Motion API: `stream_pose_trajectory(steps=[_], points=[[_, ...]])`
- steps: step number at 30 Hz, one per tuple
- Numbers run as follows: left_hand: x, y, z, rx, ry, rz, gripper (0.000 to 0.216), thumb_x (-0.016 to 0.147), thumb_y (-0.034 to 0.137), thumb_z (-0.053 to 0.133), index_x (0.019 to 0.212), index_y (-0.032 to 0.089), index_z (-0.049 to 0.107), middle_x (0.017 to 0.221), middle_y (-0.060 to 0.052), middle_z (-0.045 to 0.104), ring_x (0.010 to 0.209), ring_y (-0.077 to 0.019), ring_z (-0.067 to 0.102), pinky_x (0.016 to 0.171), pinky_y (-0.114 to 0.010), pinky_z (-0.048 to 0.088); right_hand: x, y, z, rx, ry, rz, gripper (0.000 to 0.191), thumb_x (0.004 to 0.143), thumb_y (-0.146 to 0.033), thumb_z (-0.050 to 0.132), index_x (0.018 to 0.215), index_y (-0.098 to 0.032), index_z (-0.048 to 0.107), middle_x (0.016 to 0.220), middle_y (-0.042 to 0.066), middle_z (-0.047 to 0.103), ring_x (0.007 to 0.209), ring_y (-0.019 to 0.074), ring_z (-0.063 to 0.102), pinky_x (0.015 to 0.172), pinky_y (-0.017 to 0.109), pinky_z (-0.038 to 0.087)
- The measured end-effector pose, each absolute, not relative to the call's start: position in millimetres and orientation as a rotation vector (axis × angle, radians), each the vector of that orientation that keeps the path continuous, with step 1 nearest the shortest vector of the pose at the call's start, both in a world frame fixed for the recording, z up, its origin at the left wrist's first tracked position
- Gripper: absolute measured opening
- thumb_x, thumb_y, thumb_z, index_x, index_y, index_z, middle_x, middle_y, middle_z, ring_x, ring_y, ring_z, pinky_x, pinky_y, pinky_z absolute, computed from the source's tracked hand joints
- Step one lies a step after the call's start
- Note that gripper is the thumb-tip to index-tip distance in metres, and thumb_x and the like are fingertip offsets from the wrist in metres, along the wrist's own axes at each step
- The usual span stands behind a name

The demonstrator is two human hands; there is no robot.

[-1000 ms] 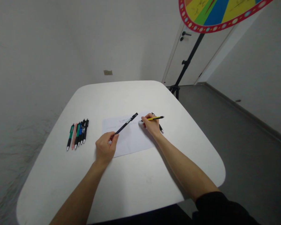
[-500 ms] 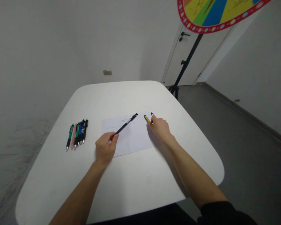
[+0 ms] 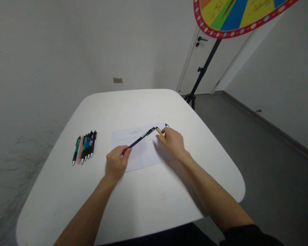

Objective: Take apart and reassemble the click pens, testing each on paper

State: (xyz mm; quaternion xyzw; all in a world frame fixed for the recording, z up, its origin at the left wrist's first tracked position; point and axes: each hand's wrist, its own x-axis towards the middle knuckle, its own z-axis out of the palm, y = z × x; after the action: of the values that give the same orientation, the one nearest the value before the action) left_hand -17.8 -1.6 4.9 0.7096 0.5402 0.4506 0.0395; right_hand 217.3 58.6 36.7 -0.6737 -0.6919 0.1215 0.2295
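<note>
- The white desk [image 3: 149, 194] runs out on every side of the paper [image 3: 143, 157], the landmark here; the sheet bears a few lines of writing near its far edge.
- At the paper's near-left corner, the left hand [image 3: 116, 162] is clamped on one end of a black pen [image 3: 141, 138], which slants across above the sheet.
- Left of the paper, well apart from it, lies a row of pens [image 3: 87, 145]: green, pink, blue and black.
- Over the paper's right part, the right hand [image 3: 174, 142] pinches a yellow pen [image 3: 159, 131], whose exposed end is near the black pen's far end; whether they touch, I cannot tell.
- By the paper's far-right corner, another pen [image 3: 166, 125] shows its end, otherwise hidden behind that hand.
- Well beyond the paper, to the right, a stand [image 3: 206, 66] carries a colourful wheel [image 3: 220, 22] before a door [image 3: 190, 75].
</note>
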Motion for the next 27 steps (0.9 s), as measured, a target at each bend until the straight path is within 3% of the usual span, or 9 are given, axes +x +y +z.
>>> stream_pose_trajectory(steps=[3,6,9,12,19,27], points=[[-16,-3,7,2.184,1.584,1.283,0.025,0.090,0.033,0.049,0.081,0.017,0.066,0.069,-0.003,0.068,0.062,-0.0148,0.062,0.062,-0.026,0.048,203,48,33,-1.332,-1.800,1.098,0.038,0.065,-0.032,0.076,0.099,-0.019,0.065,0.071,0.000,0.065,0.057,0.0126,0.056,0.056,0.025,0.043],[-13,-3,8,2.234,1.493,1.160,0.027,0.091,0.032,0.046,0.078,0.018,0.066,0.067,-0.003,0.068,0.062,-0.0150,0.062,0.061,-0.026,0.049,188,37,24,-0.938,-1.395,1.654,0.047,0.064,-0.032,0.076,0.108,-0.020,0.061,0.062,-0.007,0.060,0.042,0.0076,0.046,0.040,0.020,0.036],[-12,-3,9,2.308,1.426,1.121,0.028,0.092,0.032,0.046,0.078,0.018,0.066,0.068,-0.003,0.068,0.062,-0.0149,0.062,0.060,-0.026,0.048,175,30,15,-0.896,-1.098,1.763,0.030,0.065,-0.036,0.076,0.083,-0.018,0.062,0.057,-0.005,0.061,0.042,0.0078,0.051,0.038,0.019,0.040],[-12,-2,7,2.367,1.386,1.136,0.025,0.092,0.033,0.049,0.080,0.018,0.066,0.070,-0.003,0.069,0.063,-0.0151,0.063,0.061,-0.027,0.049,168,28,8,-0.902,-0.954,1.797,0.032,0.059,-0.036,0.082,0.069,-0.017,0.058,0.056,-0.001,0.065,0.045,0.0098,0.058,0.040,0.019,0.045],[-14,-2,3,2.414,1.380,1.142,0.023,0.092,0.034,0.050,0.086,0.018,0.066,0.073,-0.004,0.068,0.066,-0.0150,0.062,0.063,-0.027,0.049,167,27,0,-0.837,-0.811,1.804,0.035,0.058,-0.036,0.085,0.065,-0.018,0.056,0.053,-0.001,0.065,0.041,0.0091,0.057,0.036,0.017,0.044],[-10,-6,12,2.414,1.380,1.109,0.031,0.096,0.030,0.041,0.078,0.018,0.064,0.066,-0.002,0.063,0.060,-0.0136,0.057,0.059,-0.026,0.045,168,25,2,-0.769,-0.858,1.812,0.032,0.061,-0.035,0.085,0.065,-0.018,0.058,0.055,-0.001,0.066,0.043,0.0093,0.058,0.040,0.018,0.047]])
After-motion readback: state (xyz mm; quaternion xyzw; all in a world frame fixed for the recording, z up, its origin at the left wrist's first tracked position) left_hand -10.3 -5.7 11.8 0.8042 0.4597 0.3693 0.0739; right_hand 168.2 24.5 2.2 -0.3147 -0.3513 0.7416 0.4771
